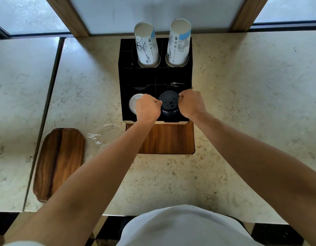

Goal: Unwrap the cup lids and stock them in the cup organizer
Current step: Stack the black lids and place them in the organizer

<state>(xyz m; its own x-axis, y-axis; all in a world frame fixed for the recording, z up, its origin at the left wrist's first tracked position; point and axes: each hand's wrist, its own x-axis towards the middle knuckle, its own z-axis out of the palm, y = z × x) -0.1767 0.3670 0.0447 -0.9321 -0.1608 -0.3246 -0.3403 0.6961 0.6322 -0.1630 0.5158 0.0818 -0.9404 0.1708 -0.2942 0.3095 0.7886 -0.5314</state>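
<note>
Centrally, left hand (pixel 148 108) and right hand (pixel 191 103) pinch opposite edges of the black lid stack (pixel 169 103) inside the cup organizer (pixel 124 82); bare desk (pixel 251 86) flanks both sides.

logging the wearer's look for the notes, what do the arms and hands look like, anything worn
Both forearms are bare, no sleeves over them. The left hand and right hand wear no gloves; no rings, watch or bands show. A white garment covers the torso.
</note>
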